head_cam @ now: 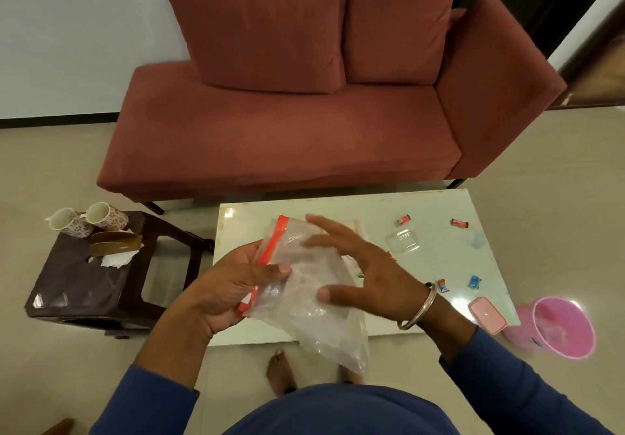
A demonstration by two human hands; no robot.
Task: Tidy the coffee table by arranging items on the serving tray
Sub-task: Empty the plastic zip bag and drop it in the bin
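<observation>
A clear plastic zip bag (304,302) with an orange seal strip hangs over the near part of the white coffee table (439,258). My left hand (233,285) grips the bag at its orange strip. My right hand (358,272) hovers just over the bag's right side with fingers spread, holding nothing. Several small candy wrappers lie on the table, among them a red one (459,223), another red one (403,220), an orange one (442,285) and a blue one (475,281). A small clear pouch (403,240) and a pink lidded box (487,314) also rest there. The bag hides most of a pale flat item behind it.
A dark brown stool (94,282) stands to the left with two floral cups (88,218), a brown holder and a crumpled tissue. A pink bin (561,326) stands on the floor at the table's right corner. A red sofa (287,123) is behind the table.
</observation>
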